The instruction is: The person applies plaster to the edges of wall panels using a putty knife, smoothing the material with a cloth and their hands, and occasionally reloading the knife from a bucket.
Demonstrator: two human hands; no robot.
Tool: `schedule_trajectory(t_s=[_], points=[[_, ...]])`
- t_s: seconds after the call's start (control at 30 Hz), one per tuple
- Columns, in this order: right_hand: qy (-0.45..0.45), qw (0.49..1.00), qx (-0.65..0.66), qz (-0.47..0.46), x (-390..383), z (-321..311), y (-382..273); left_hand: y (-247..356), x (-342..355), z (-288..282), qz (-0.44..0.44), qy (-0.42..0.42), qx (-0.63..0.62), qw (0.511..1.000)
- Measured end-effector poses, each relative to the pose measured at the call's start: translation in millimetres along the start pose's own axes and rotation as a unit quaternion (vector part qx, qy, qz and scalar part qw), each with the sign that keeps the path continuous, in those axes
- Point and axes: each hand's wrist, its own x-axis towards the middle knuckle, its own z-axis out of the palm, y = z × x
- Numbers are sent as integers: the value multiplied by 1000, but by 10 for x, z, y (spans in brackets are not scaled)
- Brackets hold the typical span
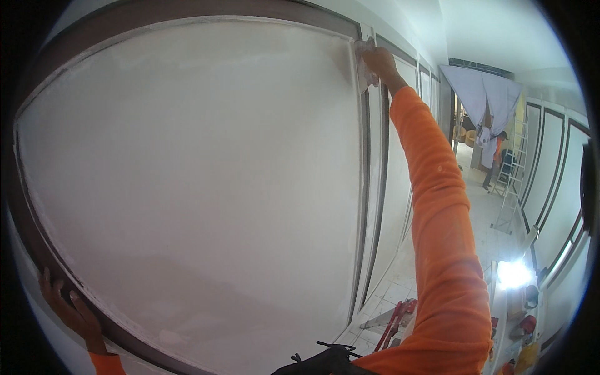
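Observation:
A large off-white wall panel (pixel 206 169) with a dark brown frame (pixel 156 17) fills most of the view. My right arm, in an orange sleeve, is stretched up to the panel's upper right corner. There my right hand (pixel 380 62) is closed on a thin, pale, crumpled sheet (pixel 364 65) and presses it against the edge of the frame. What the sheet is made of is hard to make out. At the lower left, my left hand (pixel 72 309) rests on the dark frame with its fingers apart, holding nothing.
More framed panels (pixel 394 144) continue along the wall at right. Red tools (pixel 395 322) lie on the tiled floor. A bright lamp (pixel 514 274) shines among scattered items. Farther back stand a ladder (pixel 515 169), a person in orange (pixel 497 156) and a hanging pale sheet (pixel 478 90).

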Motion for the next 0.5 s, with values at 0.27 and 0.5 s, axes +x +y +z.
schedule_trajectory(t_s=[0.27,0.5], points=[[-39,996,64,54,-101,-117,-146,-29,-6,-4,9,9,-7,1000],[-37,996,63,55,-216,-91,-196,-15,19,-42,15,8,3,1000]])
